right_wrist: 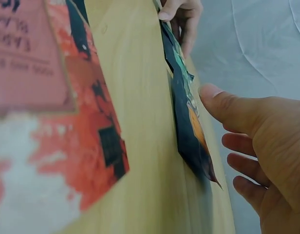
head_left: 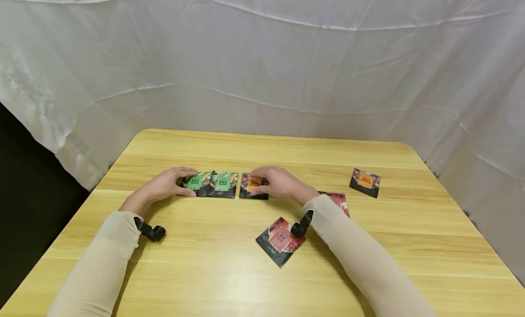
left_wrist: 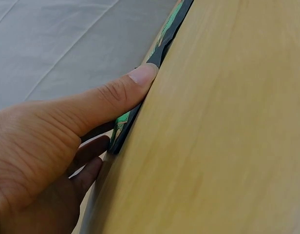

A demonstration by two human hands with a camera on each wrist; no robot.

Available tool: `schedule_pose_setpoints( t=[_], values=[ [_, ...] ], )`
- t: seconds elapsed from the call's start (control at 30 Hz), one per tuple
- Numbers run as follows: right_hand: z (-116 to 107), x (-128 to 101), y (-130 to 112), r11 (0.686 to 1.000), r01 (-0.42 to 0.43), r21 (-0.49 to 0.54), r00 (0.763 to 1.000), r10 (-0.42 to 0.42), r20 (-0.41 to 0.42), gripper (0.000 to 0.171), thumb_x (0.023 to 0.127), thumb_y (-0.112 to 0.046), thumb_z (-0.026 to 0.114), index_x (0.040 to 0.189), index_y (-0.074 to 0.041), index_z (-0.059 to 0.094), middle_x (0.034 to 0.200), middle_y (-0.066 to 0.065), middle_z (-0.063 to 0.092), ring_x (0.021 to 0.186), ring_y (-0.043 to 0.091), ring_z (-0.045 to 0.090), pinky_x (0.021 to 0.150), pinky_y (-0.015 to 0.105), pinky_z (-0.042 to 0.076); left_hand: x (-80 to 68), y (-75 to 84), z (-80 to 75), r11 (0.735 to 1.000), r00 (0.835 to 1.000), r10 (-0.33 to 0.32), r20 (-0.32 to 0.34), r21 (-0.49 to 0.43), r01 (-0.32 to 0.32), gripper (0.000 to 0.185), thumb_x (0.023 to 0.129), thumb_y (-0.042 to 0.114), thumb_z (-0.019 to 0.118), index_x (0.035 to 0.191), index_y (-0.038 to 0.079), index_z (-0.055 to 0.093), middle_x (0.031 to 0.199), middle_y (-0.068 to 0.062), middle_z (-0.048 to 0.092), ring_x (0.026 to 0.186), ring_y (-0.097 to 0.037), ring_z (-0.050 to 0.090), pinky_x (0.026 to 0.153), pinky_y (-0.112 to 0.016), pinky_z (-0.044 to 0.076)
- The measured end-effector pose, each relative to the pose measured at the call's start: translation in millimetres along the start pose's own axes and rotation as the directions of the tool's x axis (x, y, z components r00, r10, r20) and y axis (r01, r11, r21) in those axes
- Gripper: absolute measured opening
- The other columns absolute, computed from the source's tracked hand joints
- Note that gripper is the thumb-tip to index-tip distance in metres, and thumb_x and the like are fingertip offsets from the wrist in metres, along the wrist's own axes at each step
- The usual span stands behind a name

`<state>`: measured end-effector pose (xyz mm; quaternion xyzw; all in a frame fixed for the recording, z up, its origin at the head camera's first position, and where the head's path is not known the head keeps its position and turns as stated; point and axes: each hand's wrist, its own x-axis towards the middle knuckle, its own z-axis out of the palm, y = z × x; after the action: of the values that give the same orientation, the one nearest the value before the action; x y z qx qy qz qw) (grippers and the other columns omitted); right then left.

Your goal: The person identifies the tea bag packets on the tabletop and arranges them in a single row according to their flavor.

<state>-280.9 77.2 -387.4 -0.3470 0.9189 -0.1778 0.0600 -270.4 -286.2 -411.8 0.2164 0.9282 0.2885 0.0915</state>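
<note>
Our left hand (head_left: 166, 186) pinches the green sachet (head_left: 196, 182); right hand (head_left: 275, 182) grasps the orange sachet (head_left: 253, 185); both seem light, thin, floppy; edges grip best.

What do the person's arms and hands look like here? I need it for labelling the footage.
Both arms wear long, close-fitting beige sleeves, the left sleeve and the right sleeve reaching to the wrists. A small black camera mount sits at each wrist, the left mount and the right mount. The left hand and right hand are bare: no gloves, rings or watch show.
</note>
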Motion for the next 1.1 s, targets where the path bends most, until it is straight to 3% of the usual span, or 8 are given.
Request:
schedule_pose_setpoints(
  t=[0.3, 0.73, 1.1],
  values=[
    [-8, -13, 11, 1.000, 0.010, -0.016, 1.000, -0.010, -0.025, 0.059, 0.090, -0.046, 0.068, 0.138, -0.012, 0.058, 0.140, 0.005, 0.055, 0.130, 0.024, 0.048, 0.110, 0.042, 0.035, 0.1, 1.7, -2.5, 1.000, 1.000, -0.006, 0.005, -0.001, 0.006, 0.082, 0.081, 0.041, 0.079, 0.147, 0.006, 0.045, 0.151, -0.022, 0.037, 0.140, -0.045, 0.026, 0.110, -0.062, 0.023],
    [-27, -53, 35, 0.996, -0.064, 0.061, 0.996, 0.068, -0.052, 0.056, 0.092, -0.039, 0.068, 0.141, -0.013, 0.055, 0.143, 0.007, 0.052, 0.134, 0.029, 0.043, 0.111, 0.049, 0.033, 2.3, -2.7, -0.8, 1.000, 1.000, 0.022, 0.001, 0.008, -0.022, 0.082, 0.082, 0.040, 0.079, 0.146, 0.004, 0.045, 0.150, -0.023, 0.038, 0.139, -0.046, 0.027, 0.110, -0.062, 0.024],
    [-42, -89, 59, 0.977, -0.167, 0.133, 0.977, 0.182, -0.111, 0.059, 0.093, -0.043, 0.065, 0.143, -0.016, 0.052, 0.145, 0.006, 0.049, 0.136, 0.030, 0.041, 0.108, 0.054, 0.036, -3.2, -4.4, -5.4, 1.000, 1.000, 0.024, 0.001, 0.006, -0.024, 0.082, 0.083, 0.041, 0.077, 0.147, 0.003, 0.044, 0.151, -0.024, 0.036, 0.139, -0.047, 0.026, 0.109, -0.063, 0.025]
  ],
)
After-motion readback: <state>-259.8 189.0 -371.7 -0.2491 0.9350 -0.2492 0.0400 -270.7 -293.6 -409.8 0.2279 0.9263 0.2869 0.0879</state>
